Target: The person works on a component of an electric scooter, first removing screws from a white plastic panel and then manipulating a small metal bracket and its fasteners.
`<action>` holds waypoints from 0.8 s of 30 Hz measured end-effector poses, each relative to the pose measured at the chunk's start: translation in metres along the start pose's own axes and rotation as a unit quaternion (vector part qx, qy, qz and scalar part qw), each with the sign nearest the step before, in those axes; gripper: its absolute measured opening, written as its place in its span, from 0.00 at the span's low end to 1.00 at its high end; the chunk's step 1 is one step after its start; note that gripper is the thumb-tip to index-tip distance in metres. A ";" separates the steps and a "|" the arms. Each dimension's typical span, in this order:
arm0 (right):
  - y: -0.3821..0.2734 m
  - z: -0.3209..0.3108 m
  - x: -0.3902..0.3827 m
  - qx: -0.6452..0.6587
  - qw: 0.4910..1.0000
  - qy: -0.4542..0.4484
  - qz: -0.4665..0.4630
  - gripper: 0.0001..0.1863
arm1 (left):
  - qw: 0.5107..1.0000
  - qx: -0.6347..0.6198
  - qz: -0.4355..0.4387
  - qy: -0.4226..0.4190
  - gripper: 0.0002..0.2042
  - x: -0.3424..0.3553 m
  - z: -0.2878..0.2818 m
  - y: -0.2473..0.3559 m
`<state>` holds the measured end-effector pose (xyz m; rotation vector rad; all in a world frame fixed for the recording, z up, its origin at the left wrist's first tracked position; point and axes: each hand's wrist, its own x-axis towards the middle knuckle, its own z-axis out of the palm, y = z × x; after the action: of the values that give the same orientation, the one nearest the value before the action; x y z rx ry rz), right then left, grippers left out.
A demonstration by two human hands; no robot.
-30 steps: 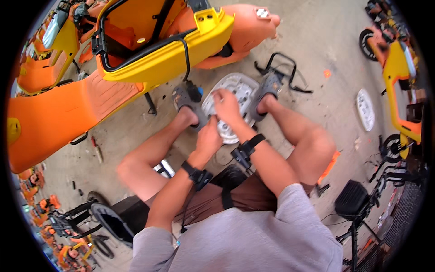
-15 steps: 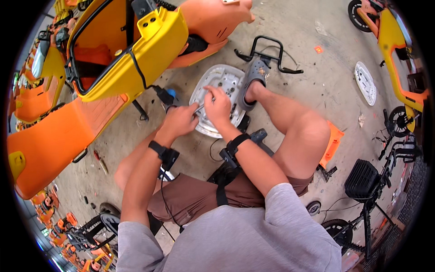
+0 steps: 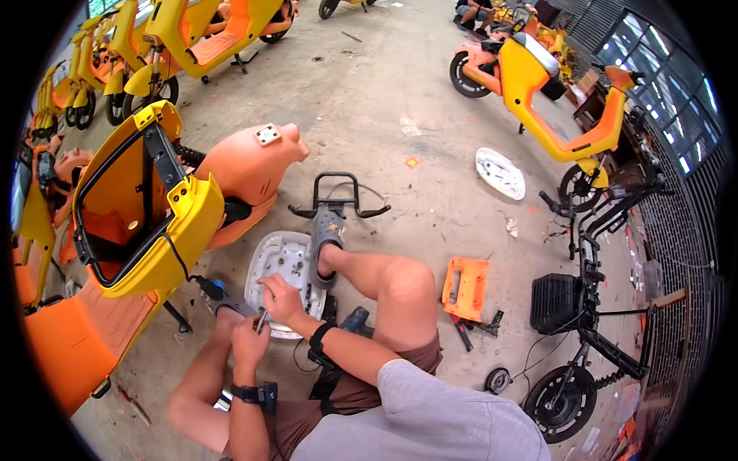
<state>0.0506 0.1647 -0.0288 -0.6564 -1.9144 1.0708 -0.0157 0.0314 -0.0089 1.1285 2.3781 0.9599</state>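
My left hand (image 3: 251,338) is closed around a slim metal tool (image 3: 264,318) whose end sticks up past my fingers; its exact kind is too small to tell. Just beyond it, my right hand (image 3: 283,300) hovers over a white plastic shell (image 3: 257,270) lying on the floor between my feet. The right fingers are curled, with the index finger pointing left; whatever they may hold is hidden. Several small dark parts lie inside the shell. My grey clog (image 3: 327,230) is against the shell's right edge.
A yellow and orange scooter body (image 3: 192,230) stands close on my left. Ahead is a black metal rack (image 3: 336,178). To my right lie a cordless drill (image 3: 356,319), an orange plastic panel (image 3: 465,288), another white shell (image 3: 500,174) and a bare black scooter frame (image 3: 592,307).
The view has tilted up and turned, showing more floor, scooters and a person far off. My hands stay close together over the near end of the white shell; the metal tool now shows more clearly.
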 end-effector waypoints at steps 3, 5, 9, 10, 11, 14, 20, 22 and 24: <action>-0.003 0.002 -0.005 -0.002 1.000 -0.016 0.008 0.11 | 0.999 -0.044 -0.009 0.003 0.10 -0.004 -0.003 -0.006; -0.006 0.003 -0.009 -0.007 1.000 -0.014 0.001 0.10 | 0.998 -0.062 -0.019 -0.001 0.10 -0.007 -0.005 -0.008; -0.010 0.006 -0.013 0.006 1.000 -0.018 -0.003 0.10 | 0.997 -0.081 -0.018 0.005 0.11 -0.014 -0.005 -0.017; -0.010 0.004 -0.015 0.004 1.000 -0.019 -0.001 0.10 | 0.996 -0.082 -0.017 0.006 0.11 -0.015 -0.003 -0.017; -0.011 0.003 -0.016 0.004 1.000 -0.020 -0.001 0.10 | 0.997 -0.075 -0.019 0.009 0.10 -0.016 -0.005 -0.014; -0.013 0.004 -0.016 0.006 1.000 -0.025 0.007 0.10 | 0.995 -0.091 -0.023 0.014 0.10 -0.018 -0.005 -0.014; -0.013 0.007 -0.018 0.025 0.999 -0.035 0.006 0.09 | 0.997 -0.077 -0.016 0.003 0.11 -0.010 -0.014 -0.002; -0.013 0.007 -0.019 0.042 0.998 -0.053 0.014 0.09 | 0.997 -0.079 -0.025 -0.006 0.12 -0.017 -0.016 -0.005; -0.016 0.007 -0.017 0.029 0.998 -0.057 0.002 0.09 | 0.994 -0.099 -0.040 -0.013 0.13 -0.014 -0.017 -0.012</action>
<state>0.0526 0.1409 -0.0244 -0.5768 -1.9711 1.1846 -0.0231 0.0076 -0.0047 0.9583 2.2310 1.1185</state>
